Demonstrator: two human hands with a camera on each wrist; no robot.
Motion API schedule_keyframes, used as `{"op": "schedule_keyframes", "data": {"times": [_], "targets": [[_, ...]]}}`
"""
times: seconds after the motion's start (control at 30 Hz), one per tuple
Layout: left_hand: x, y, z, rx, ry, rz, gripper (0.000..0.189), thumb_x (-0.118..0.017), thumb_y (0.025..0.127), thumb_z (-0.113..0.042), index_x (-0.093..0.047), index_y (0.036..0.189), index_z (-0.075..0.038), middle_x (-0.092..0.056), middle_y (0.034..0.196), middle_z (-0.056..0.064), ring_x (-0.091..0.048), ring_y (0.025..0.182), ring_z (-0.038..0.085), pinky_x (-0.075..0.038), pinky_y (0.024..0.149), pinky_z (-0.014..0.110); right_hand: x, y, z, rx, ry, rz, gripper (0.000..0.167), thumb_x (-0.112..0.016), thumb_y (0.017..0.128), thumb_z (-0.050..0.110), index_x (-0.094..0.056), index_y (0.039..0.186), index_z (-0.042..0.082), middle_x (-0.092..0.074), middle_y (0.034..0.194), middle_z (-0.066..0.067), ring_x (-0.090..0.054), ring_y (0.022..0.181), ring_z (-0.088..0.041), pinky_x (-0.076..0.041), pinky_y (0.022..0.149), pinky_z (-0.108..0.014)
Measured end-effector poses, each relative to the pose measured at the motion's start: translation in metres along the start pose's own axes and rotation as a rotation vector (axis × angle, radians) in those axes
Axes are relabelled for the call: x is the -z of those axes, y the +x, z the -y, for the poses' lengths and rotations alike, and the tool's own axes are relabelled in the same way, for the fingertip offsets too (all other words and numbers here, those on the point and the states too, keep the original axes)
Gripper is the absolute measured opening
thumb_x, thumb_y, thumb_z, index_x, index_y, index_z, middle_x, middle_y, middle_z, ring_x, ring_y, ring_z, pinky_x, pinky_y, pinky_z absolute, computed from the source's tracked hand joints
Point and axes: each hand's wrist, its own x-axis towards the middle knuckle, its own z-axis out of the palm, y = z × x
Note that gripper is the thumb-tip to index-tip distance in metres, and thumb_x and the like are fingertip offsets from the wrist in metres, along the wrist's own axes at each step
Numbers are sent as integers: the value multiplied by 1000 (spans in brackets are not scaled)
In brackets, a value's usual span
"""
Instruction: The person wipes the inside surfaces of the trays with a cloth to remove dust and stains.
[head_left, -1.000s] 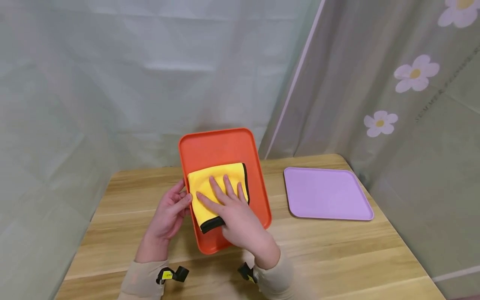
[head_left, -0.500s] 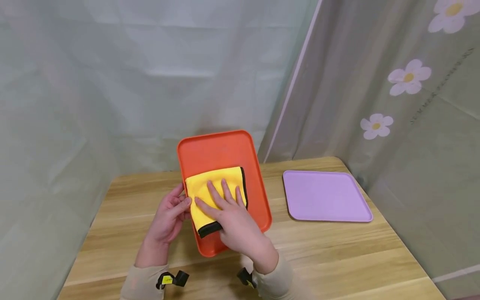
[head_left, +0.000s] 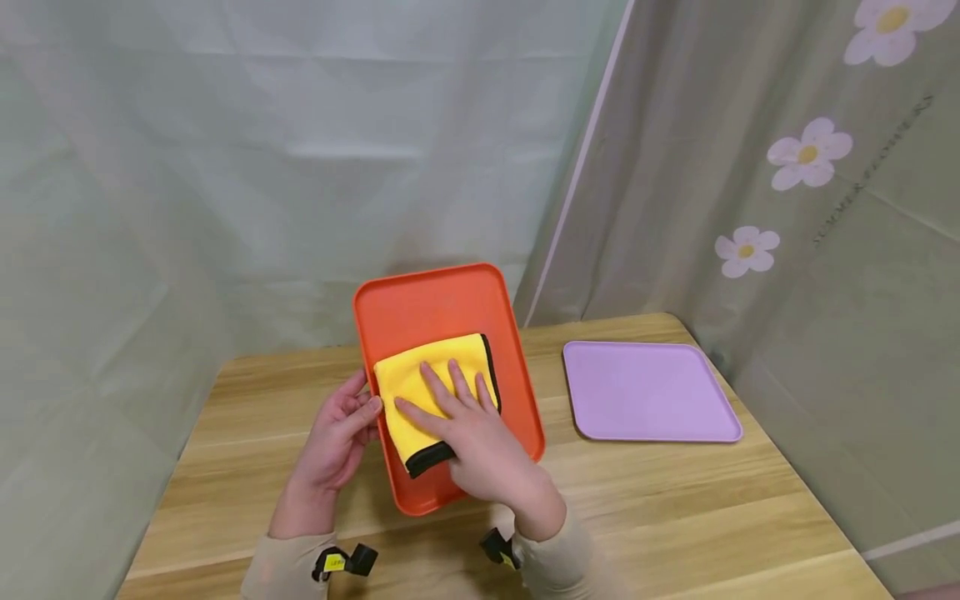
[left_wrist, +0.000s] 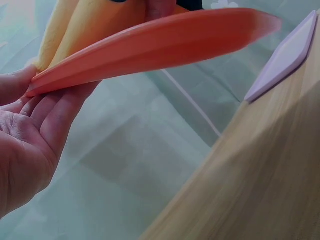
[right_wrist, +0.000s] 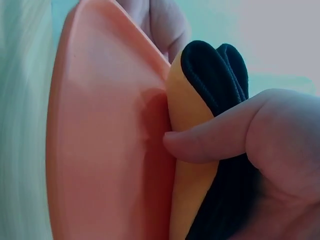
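An orange-red tray [head_left: 435, 300] is held tilted above the table, its left rim pinched by my left hand [head_left: 337, 437]. In the left wrist view the thumb lies over the rim and the fingers [left_wrist: 62, 112] support the underside. A folded yellow cloth [head_left: 408, 375] with black edging lies against the tray's face. My right hand [head_left: 483, 450] presses flat on the cloth, fingers spread and straight. The right wrist view shows its thumb [right_wrist: 200, 142] straight across the cloth's folded edge [right_wrist: 185, 190], the tip close to the tray surface.
A purple tray [head_left: 648, 392] lies flat on the right side of the wooden table [head_left: 660, 508]. Behind the table hangs a pale curtain [head_left: 360, 150], with flower prints on its right part. Both wrists wear black camera mounts [head_left: 345, 560].
The whole view has shifted slightly. Between the earlier frames and now, the right hand and cloth have moved slightly on the tray; the left hand keeps its hold on the rim.
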Motion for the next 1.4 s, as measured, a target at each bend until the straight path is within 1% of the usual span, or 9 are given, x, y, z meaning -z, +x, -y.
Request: {"op": "schedule_keyframes", "data": {"times": [0.1,0.27,0.4,0.53,0.77,0.9,1.0,1.13,1.4], "targets": [[0,0,0,0,-1,-5,48,-42,112,6,-50,157,-9,-75,106,4,-76,94,15,-64,75,32,3,-1,-4,3,22,11,115,-72,77,-15,-29,168,42,10,178,4,14,162,-31,-3,128,-62],[3,-2,-1,-8,-2,-10,47,-41,112,6,-52,154,-11,-76,107,3,-76,93,15,-64,75,31,5,-1,-6,-1,70,18,116,-69,76,-18,-29,167,42,9,178,5,15,162,-30,-2,128,-62],[6,-4,-3,-16,-9,-36,48,-40,111,8,-53,153,-12,-74,102,3,-76,91,14,-64,74,31,7,-2,-10,-9,99,17,115,-65,77,-20,-31,167,41,7,179,5,14,162,-30,-3,128,-62],[7,-4,-3,-16,-14,-43,47,-41,111,8,-53,152,-11,-72,98,3,-75,90,13,-64,73,30,9,-3,-16,-23,119,6,112,-61,78,-21,-32,167,41,5,179,5,12,163,-31,-3,128,-63],[9,-4,-5,-42,-38,-26,46,-40,111,8,-51,153,-7,-76,104,6,-75,91,13,-64,75,30,13,-6,-27,-27,161,-18,110,-54,77,-23,-37,166,39,2,180,4,10,163,-32,-1,128,-63],[10,-4,-5,-53,-47,-21,47,-39,111,9,-53,153,-8,-76,104,6,-75,91,13,-64,74,30,14,-7,-33,-36,193,-27,111,-50,75,-25,-39,166,38,0,180,5,10,163,-30,1,128,-63],[10,-4,-5,-58,-48,-19,47,-39,111,10,-53,152,-8,-76,105,7,-76,90,14,-64,75,31,15,-8,-36,-39,199,-23,111,-50,75,-25,-39,165,39,0,180,6,10,164,-28,1,129,-62],[11,-3,-6,-60,-48,-10,48,-39,111,10,-51,154,-7,-77,106,8,-76,91,15,-64,75,31,16,-8,-39,-32,199,-19,110,-49,76,-25,-39,166,39,-1,180,5,8,164,-29,0,129,-63],[10,-2,-8,-61,-51,-9,47,-39,111,10,-52,154,-6,-76,104,7,-76,90,15,-64,73,30,17,-8,-36,-28,168,-2,111,-50,77,-25,-36,167,39,1,180,3,7,164,-33,-2,128,-64]]}}
